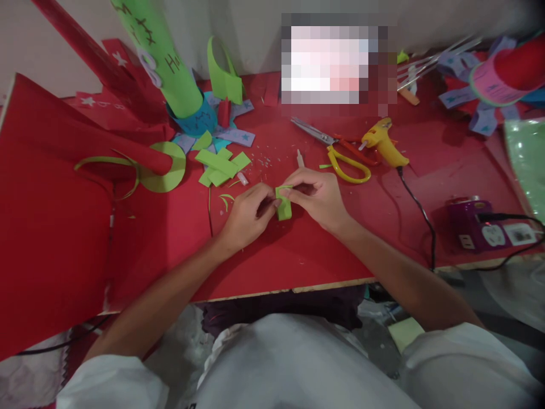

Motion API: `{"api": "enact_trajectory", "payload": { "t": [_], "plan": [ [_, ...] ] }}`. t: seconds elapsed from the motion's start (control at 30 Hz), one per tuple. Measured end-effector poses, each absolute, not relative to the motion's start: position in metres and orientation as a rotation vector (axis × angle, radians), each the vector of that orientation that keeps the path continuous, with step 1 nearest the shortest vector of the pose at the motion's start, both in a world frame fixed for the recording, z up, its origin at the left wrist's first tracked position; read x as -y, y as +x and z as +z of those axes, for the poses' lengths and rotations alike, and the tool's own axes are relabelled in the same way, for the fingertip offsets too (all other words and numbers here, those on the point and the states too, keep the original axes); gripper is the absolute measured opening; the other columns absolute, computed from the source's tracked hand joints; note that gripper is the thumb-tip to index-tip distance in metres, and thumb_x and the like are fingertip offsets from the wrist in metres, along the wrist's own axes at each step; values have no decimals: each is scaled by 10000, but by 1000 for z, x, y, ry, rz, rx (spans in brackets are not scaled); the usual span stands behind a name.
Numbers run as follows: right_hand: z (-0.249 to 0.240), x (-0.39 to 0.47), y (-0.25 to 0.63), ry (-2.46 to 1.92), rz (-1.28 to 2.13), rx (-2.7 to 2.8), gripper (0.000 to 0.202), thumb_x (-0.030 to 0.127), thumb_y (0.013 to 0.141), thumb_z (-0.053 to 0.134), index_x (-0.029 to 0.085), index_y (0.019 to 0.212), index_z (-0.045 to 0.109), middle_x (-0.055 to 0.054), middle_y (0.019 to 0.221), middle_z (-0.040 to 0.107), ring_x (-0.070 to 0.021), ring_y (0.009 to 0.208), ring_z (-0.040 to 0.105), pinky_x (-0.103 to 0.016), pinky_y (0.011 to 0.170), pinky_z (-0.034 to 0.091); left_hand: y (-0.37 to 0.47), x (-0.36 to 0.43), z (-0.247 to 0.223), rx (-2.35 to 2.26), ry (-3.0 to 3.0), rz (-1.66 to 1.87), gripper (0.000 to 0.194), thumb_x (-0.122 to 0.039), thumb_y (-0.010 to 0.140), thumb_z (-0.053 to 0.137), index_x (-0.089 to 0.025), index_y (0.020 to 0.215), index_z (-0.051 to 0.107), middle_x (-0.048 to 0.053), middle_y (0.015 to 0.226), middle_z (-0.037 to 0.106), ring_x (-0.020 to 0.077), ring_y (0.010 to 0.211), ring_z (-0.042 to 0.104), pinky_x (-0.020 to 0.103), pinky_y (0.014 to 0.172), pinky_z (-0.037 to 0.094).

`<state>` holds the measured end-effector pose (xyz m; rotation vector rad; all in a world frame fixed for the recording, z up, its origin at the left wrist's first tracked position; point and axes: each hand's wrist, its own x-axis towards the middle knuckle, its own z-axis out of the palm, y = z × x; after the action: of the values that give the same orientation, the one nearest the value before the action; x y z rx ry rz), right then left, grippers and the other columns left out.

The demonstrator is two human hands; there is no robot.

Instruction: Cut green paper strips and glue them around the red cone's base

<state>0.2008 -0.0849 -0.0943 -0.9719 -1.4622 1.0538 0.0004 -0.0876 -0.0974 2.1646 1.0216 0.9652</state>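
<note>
Between my hands, above the red table [264, 255], is a bent strip of green craft foam [284, 211]. My left hand [251, 215] pinches its left edge between thumb and fingers. At its top right, my right hand [318, 196] grips the same strip with thumb and forefinger. Several flat green foam strips [221, 165] lie in a pile to the left of my hands. Beyond my right hand rest scissors [351, 165] with yellow and red handles, beside a yellow glue gun [385, 145].
A green tube [170, 57] in a blue base stands back left. Large red sheet [51, 216] leans at left, near a red tube [149, 156] on a green disc. A purple power socket box [472, 224] sits at right, and the glue gun's black cord [419, 210] runs toward the front edge.
</note>
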Motion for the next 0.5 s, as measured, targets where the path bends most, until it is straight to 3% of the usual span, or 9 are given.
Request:
{"api": "enact_trajectory", "payload": {
  "t": [0.23, 0.5],
  "plan": [
    [-98, 83, 202, -1015, 1144, 1489, 184, 399, 877, 850, 226, 920, 806, -21, 905, 788, -187, 851, 712, -319, 758, 538, 1, 88, -97, -1018, 2157, 968, 195, -160, 985, 628, -210, 847, 500, -31, 753, 525, 110, 668, 490, 253, 631, 380],
    [-97, 83, 201, -1031, 1108, 1486, 248, 468, 868, 852, 231, 820, 801, -20, 834, 788, -187, 787, 708, -324, 722, 543, 1, 88, -97, -1041, 2154, 934, 178, -187, 980, 631, -208, 844, 518, -26, 750, 546, 115, 656, 491, 258, 629, 383]
  ]
}}
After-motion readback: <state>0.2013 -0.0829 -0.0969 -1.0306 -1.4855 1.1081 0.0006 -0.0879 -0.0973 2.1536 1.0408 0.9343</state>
